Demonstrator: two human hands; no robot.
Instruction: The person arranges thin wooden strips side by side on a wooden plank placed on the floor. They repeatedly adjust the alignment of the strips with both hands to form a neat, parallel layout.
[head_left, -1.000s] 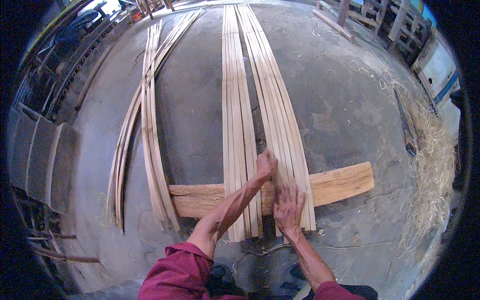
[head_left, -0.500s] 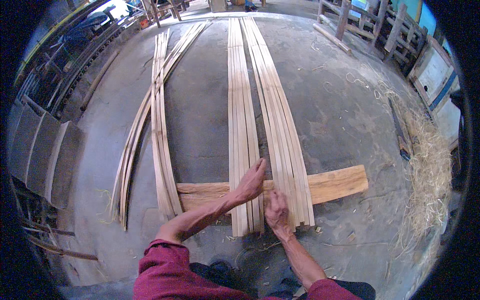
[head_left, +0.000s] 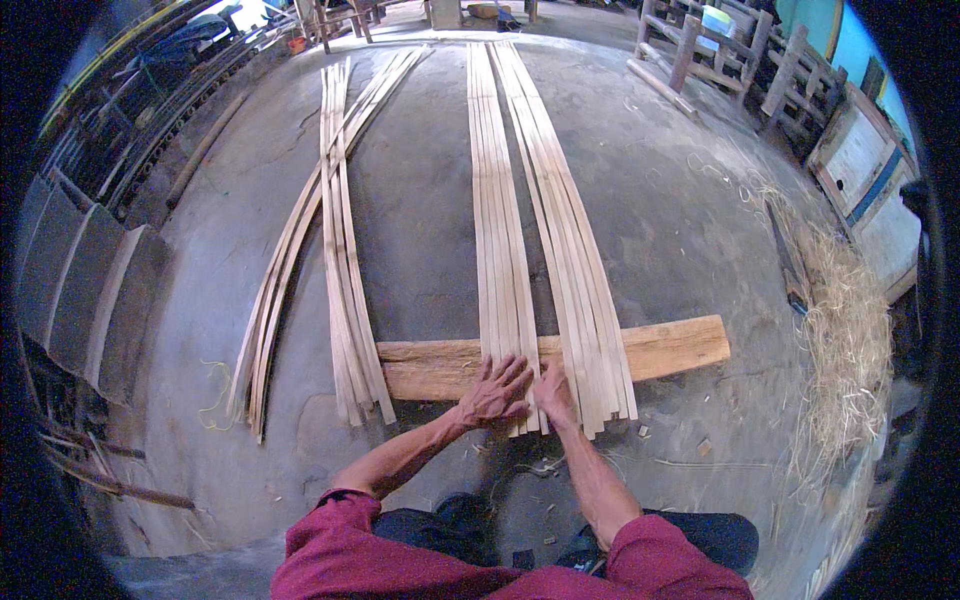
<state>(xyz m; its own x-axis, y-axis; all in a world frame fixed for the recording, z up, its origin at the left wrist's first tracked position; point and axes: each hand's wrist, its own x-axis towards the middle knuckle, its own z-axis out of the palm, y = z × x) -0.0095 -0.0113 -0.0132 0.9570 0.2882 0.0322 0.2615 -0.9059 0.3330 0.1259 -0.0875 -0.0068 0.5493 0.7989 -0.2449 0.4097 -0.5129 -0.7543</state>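
Note:
My left hand lies flat with its fingers spread over the near ends of a bundle of long, thin, pale wood or bamboo strips. Close beside it, my right hand is closed at that bundle's right edge, its fingers curled; what they hold is hidden. Just to the right, a second bundle of strips runs away from me, fanning out toward my side. Both bundles rest across a flat wooden board on the floor.
At left, more strips cross another strip bundle. Pale shavings heap on the right near a dark tool. Grey blocks stand at far left; a wooden fence-like frame stands at back right. Small chips dot the concrete floor.
My left hand has come back toward me from between the bundles and flattened onto the strips. My right hand has shifted slightly forward. The middle bundle's near ends have moved.

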